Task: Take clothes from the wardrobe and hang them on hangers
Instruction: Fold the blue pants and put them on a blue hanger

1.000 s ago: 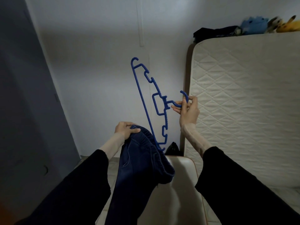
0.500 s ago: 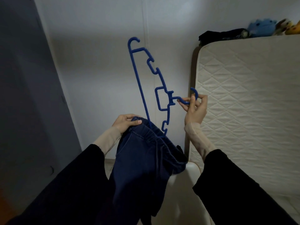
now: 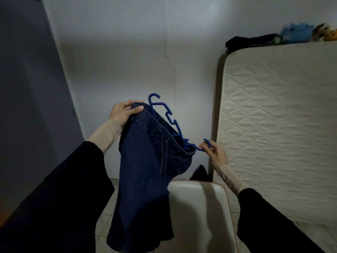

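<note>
A pair of dark blue jeans [image 3: 145,170] hangs in front of me, legs dropping toward the floor. My left hand [image 3: 124,112] grips one end of the elastic waistband at the top left. A blue plastic hanger [image 3: 168,117] lies tilted, and its lower part is inside the waistband; one notched arm and end hook stick out above the fabric. My right hand [image 3: 215,150] pinches the hanger's main hook just right of the waistband.
A quilted cream mattress [image 3: 277,125] leans upright on the right, with dark clothes [image 3: 251,42] and plush toys [image 3: 299,32] on top. A cream chair back [image 3: 198,207] stands below my hands. A dark bag [image 3: 199,172] sits on the tiled floor. A grey wardrobe panel [image 3: 27,97] fills the left.
The hanger has dropped and tilted flatter, its lower part sliding into the jeans' waistband. My left hand rose with the waistband; my right hand came down with the hook.
</note>
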`<state>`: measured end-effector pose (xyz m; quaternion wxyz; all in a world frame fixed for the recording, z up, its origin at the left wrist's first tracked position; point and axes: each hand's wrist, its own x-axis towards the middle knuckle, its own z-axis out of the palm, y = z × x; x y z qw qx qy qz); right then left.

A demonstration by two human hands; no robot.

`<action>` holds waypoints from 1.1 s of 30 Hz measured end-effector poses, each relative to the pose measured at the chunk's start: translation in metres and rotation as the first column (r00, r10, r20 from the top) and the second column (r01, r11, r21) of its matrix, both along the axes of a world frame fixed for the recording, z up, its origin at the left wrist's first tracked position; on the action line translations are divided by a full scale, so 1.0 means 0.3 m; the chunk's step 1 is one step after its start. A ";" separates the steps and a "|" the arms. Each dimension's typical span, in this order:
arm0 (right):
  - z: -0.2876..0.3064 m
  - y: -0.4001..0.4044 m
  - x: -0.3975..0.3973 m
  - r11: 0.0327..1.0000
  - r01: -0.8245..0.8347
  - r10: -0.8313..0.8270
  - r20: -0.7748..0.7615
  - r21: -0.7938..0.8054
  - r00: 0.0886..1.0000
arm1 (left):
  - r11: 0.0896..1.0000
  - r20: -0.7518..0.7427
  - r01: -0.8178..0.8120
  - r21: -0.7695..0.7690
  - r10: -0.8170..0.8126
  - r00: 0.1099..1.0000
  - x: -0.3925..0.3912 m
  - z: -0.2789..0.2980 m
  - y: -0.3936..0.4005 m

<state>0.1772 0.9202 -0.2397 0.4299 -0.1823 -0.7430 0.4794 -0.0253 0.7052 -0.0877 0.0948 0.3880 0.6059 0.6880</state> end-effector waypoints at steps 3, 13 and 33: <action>0.002 -0.016 -0.001 0.998 -0.027 0.028 0.016 -0.058 0.999 | 1.000 -0.021 0.014 -0.002 -0.014 1.000 0.008 0.009 0.003; 0.066 -0.037 -0.030 0.970 -0.066 0.069 0.006 -0.234 0.998 | 1.000 -0.025 0.004 0.021 -0.004 1.000 0.029 0.026 0.015; 0.134 -0.062 -0.010 0.754 -0.276 -0.014 -0.435 -0.596 0.900 | 0.995 0.001 0.068 0.066 -0.068 0.998 0.116 0.048 0.094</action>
